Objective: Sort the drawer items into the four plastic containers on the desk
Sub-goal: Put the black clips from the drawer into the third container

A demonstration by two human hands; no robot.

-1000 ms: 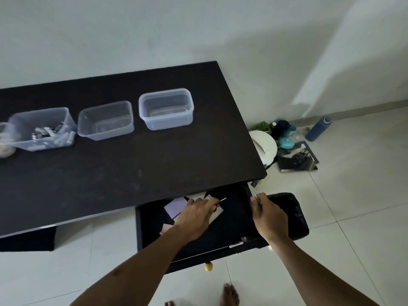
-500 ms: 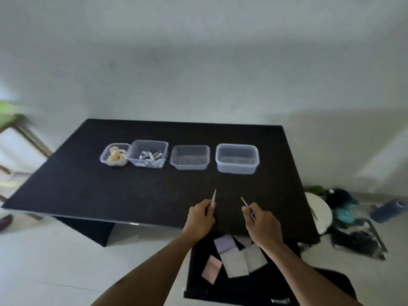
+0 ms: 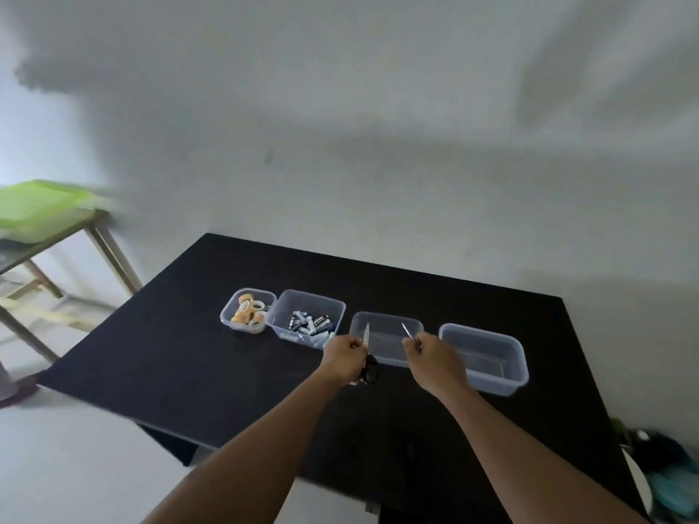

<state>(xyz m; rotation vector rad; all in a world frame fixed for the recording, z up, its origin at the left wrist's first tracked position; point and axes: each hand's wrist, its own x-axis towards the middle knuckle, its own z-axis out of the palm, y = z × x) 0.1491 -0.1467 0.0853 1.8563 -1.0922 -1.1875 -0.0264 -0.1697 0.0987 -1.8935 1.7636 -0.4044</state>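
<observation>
Four clear plastic containers stand in a row on the black desk (image 3: 181, 357). The leftmost container (image 3: 230, 315) holds tape rolls, and the second container (image 3: 287, 302) holds batteries. The third container (image 3: 386, 340) and the fourth container (image 3: 488, 357) look empty. My left hand (image 3: 346, 359) grips scissors (image 3: 370, 370) with black handles, blade pointing up over the third container's near left rim. My right hand (image 3: 435, 361) grips a thin metal tool (image 3: 407, 330) over the same container's near right rim. The drawer is out of sight below the desk.
A green tray (image 3: 38, 206) lies on a side table with wooden legs at the far left. Dark and teal things (image 3: 669, 470) sit on the floor at the bottom right. A pale wall runs behind the desk.
Both hands have lifted out of the drawer with their tools and moved forward over the desk to the third container. The view has tilted up, off the drawer.
</observation>
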